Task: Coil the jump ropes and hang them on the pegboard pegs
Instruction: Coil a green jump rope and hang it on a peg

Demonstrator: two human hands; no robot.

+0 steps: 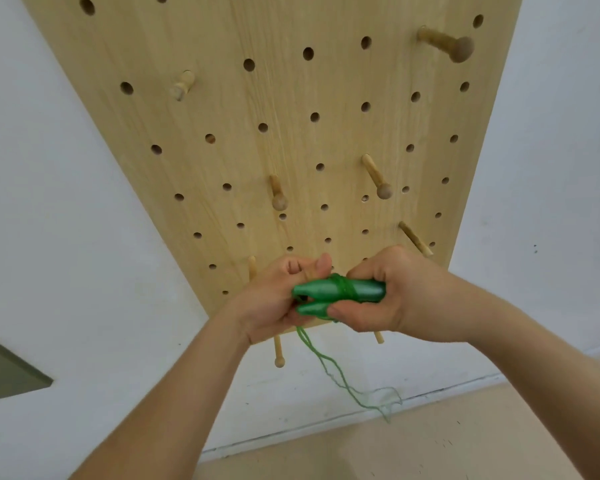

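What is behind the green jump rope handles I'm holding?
The wooden pegboard. The left hand and right hand around the handles hide its bottom edge and any holes there.

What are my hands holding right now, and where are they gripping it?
The green jump rope handles, paired: right hand grips their thick ends, left hand holds the tapered ends. The cord dangles below.

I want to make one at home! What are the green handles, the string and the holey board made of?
The green handles look like smooth, shiny plastic: light glints off them. The cord looks like thin, kinked string, fibre unclear. The pegboard shows pale wood grain, perhaps veneer. Its pegs look like plain wood.
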